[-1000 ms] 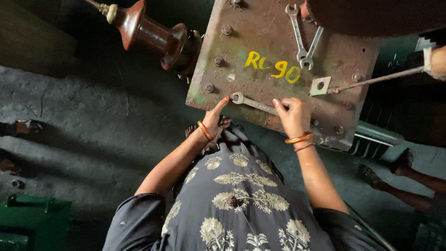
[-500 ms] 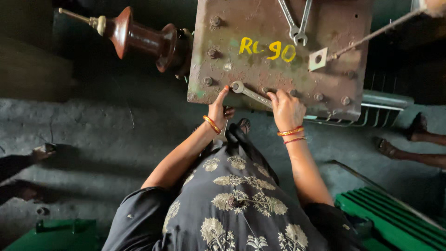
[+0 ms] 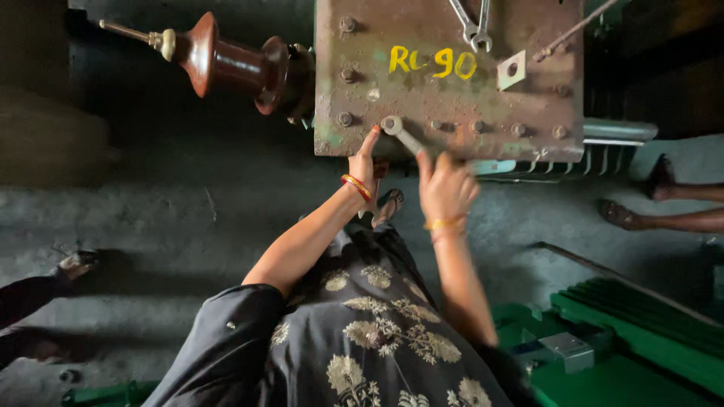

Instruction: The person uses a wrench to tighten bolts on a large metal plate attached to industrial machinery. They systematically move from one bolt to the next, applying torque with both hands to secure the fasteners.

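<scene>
A rusty metal cover plate (image 3: 445, 98) with several bolts along its near edge lies in front of me. A steel spanner (image 3: 402, 136) sits with its ring end on one of those bolts. My right hand (image 3: 446, 187) is closed around the spanner's handle just off the plate's near edge. My left hand (image 3: 363, 161), with a red and gold bangle at the wrist, rests its fingertips on the plate edge beside the spanner head. It holds nothing.
A brown ceramic insulator (image 3: 226, 64) sticks out left of the plate. Two loose spanners (image 3: 471, 26), a square washer (image 3: 511, 69) and a thin rod (image 3: 573, 30) lie on the plate. Green metal parts (image 3: 641, 339) sit lower right. Other people's feet (image 3: 626, 215) stand nearby.
My right hand has swung the spanner handle toward me, so it now lies at a steeper angle. My left hand stayed at the plate edge. The view has shifted.
</scene>
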